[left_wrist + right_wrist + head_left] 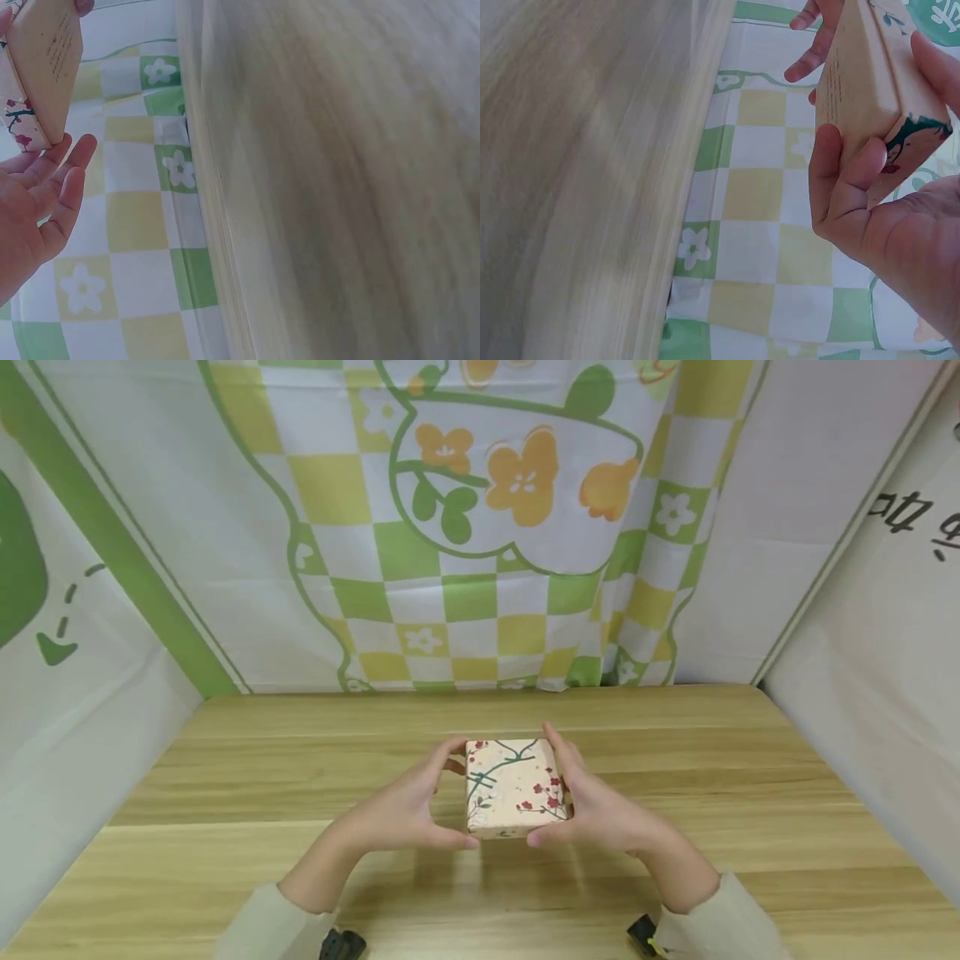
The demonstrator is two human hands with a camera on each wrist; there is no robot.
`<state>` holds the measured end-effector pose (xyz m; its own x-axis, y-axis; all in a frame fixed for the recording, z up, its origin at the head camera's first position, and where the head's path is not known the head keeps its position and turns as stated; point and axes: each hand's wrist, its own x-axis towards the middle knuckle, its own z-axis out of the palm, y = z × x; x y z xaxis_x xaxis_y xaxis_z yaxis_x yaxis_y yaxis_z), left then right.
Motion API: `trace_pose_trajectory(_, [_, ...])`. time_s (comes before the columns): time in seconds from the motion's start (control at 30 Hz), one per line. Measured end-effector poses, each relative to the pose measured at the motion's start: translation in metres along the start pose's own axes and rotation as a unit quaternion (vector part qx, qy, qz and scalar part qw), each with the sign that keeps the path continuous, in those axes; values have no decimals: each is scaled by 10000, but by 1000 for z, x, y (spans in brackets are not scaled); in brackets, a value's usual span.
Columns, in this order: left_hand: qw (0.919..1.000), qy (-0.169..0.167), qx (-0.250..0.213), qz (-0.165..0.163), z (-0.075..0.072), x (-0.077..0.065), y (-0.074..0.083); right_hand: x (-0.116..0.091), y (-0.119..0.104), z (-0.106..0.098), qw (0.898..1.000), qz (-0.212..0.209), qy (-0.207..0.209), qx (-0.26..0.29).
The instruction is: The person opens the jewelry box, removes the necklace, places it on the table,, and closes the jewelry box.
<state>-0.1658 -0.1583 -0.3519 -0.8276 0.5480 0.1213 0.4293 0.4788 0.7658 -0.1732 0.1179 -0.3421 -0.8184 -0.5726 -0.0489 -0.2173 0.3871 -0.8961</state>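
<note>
A small square cream box (513,787), printed with red blossoms and dark green branches, is held above the table between both hands. At its left side, my left hand (405,806) grips it with the thumb at the near corner and fingers at the far side. My right hand (600,806) grips the right side the same way, thumb at the near edge. The plain underside of the box (855,82) carries lines of small print in the right wrist view. In the left wrist view, some fingers of the left hand (37,202) curl loosely below the box's edge.
A wooden table (247,777) lies beneath the hands. Behind it hangs a green, yellow and white checkered curtain (468,602) with flowers. White fabric walls (885,677) stand at either side. Dark strap-like pieces (342,943) show near both sleeves.
</note>
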Motion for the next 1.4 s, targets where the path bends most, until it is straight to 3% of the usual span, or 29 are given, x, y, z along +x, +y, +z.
trace_pose_trajectory(0.27, [9999,16,102,-19,2,-1,-2,0,4,-2,9982,-548,58,224])
trace_pose_trajectory(0.5, [9998,131,19,156,0,-4,-3,-1,-2,0,9932,-538,-126,1023])
trace_pose_trajectory(0.7, [9997,152,115,133,-1,-4,-5,1,-3,1,9915,-539,-164,1171])
trace_pose_trajectory(0.8, [9998,91,108,113,-2,-4,-5,2,-2,2,9951,-582,-56,792])
trace_pose_trajectory(0.9, [9999,-42,47,143,-2,-4,-6,2,-2,4,9978,-623,81,-225])
trace_pose_trajectory(1.03, [9996,-218,-90,137,-3,-5,-4,1,-3,6,9895,-695,182,-1253])
trace_pose_trajectory(1.4, [9969,-363,-704,-17,-8,-6,-3,0,-7,12,9855,-926,633,-1271])
